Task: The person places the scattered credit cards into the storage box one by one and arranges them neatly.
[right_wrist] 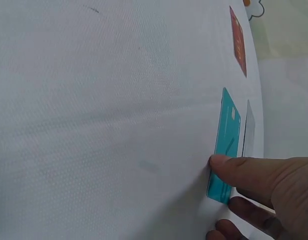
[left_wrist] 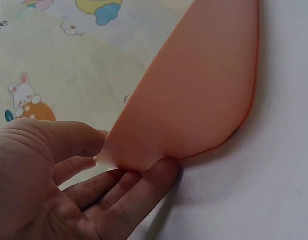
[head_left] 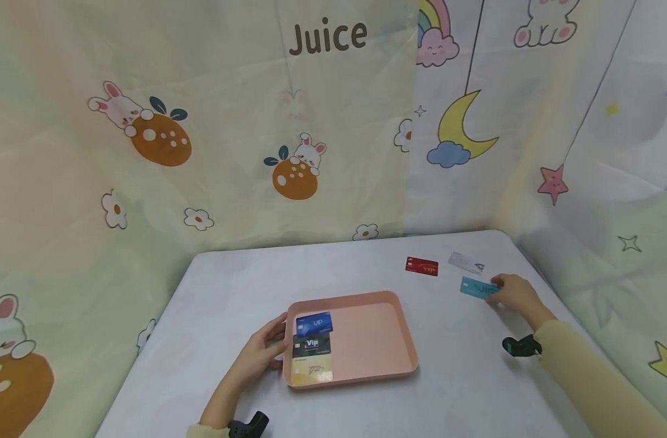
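Note:
My left hand holds the left side of a pink rectangular tray, its thumb and fingers against the wall. Along the tray's left side lie a blue VIP card, a black VIP card and a pale gold card, partly overlapping. At the table's right my right hand pinches the right end of a teal card. In the right wrist view the thumb lies over this teal card, with a finger at its far edge.
A red VIP card and a silvery-white card lie on the white table beyond the teal one. Behind the table hangs a printed cloth. Black wrist straps show on both arms.

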The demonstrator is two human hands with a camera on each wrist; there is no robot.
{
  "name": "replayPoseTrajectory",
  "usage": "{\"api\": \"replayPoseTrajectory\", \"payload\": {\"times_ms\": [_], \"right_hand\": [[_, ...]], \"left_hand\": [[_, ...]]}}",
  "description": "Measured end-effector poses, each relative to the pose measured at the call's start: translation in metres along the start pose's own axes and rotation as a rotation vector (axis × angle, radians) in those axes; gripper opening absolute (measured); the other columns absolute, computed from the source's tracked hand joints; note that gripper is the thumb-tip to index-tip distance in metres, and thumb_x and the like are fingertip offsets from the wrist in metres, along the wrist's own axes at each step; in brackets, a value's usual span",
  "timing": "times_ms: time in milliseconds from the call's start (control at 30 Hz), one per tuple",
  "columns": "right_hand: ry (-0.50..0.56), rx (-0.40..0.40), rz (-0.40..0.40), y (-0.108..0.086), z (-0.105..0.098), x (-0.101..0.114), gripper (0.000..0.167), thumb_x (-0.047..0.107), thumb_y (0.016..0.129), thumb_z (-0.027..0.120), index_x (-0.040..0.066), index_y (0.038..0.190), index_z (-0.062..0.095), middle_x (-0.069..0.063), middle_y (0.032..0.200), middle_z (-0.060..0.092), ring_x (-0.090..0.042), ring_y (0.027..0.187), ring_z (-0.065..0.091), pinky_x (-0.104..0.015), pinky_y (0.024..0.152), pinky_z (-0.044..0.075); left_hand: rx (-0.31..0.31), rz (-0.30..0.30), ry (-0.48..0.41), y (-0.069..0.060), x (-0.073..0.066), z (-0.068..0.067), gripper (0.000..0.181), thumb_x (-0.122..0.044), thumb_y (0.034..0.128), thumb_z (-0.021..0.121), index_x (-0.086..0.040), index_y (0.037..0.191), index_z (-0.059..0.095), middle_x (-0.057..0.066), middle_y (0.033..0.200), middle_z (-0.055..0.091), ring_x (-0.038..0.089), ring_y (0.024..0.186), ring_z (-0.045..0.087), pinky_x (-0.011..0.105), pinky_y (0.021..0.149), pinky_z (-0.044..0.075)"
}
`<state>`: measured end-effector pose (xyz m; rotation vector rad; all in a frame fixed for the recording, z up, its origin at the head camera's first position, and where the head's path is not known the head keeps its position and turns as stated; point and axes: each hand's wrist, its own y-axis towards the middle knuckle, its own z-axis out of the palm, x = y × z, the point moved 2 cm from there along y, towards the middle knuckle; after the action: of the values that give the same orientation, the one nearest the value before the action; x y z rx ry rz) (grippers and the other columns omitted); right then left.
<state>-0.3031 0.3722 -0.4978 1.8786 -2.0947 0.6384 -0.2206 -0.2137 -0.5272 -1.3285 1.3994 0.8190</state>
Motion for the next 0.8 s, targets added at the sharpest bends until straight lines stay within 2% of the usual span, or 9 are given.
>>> {"api": "replayPoseTrajectory", "payload": {"times_ms": [167,333,500,633,800], "right_hand": [[-0.018,0.038,-0.004,0.005,-0.003,-0.002,0.061,0.018,0.085,0.079,-0.019,0.126,0.054,-0.041,0.127,0.056,-0.054,0.111,0.053,-0.068,0.1,0.045],[0.006,0.077,0.04,0.005,-0.005,-0.006,0.06,0.021,0.084,0.081,-0.019,0.121,0.054,-0.041,0.121,0.057,-0.052,0.107,0.054,-0.065,0.097,0.047],[0.0,0.106,0.074,0.007,-0.008,-0.01,0.066,0.026,0.082,0.084,-0.019,0.118,0.051,-0.04,0.117,0.056,-0.051,0.104,0.053,-0.064,0.095,0.047],[0.043,0.074,0.066,0.006,-0.008,-0.015,0.062,0.021,0.082,0.083,-0.014,0.12,0.048,-0.043,0.121,0.054,-0.05,0.102,0.055,-0.061,0.09,0.049],[0.142,-0.021,0.037,0.002,-0.003,-0.021,0.048,0.011,0.086,0.075,-0.011,0.122,0.053,-0.043,0.125,0.054,-0.046,0.099,0.058,-0.052,0.082,0.052]], "left_hand": [[0.008,-0.012,-0.002,0.001,0.0,0.0,0.072,-0.013,0.0964,0.07,-0.013,0.161,0.037,0.024,0.157,0.047,0.047,0.14,0.049,0.042,0.068,0.065],[0.01,-0.011,-0.004,0.001,-0.001,0.0,0.072,-0.012,0.0962,0.069,-0.012,0.161,0.037,0.025,0.157,0.046,0.048,0.14,0.049,0.042,0.067,0.065],[0.019,0.004,-0.002,0.002,-0.003,0.002,0.072,-0.01,0.0962,0.068,-0.011,0.161,0.035,0.026,0.158,0.044,0.049,0.141,0.047,0.042,0.067,0.065],[0.024,0.004,-0.002,0.002,-0.004,0.002,0.072,-0.011,0.0969,0.068,-0.011,0.161,0.035,0.026,0.158,0.044,0.048,0.141,0.048,0.042,0.067,0.065],[0.021,-0.004,-0.011,0.0,-0.002,0.001,0.072,-0.011,0.0975,0.068,-0.011,0.161,0.035,0.027,0.158,0.044,0.048,0.139,0.05,0.042,0.067,0.065]]}}
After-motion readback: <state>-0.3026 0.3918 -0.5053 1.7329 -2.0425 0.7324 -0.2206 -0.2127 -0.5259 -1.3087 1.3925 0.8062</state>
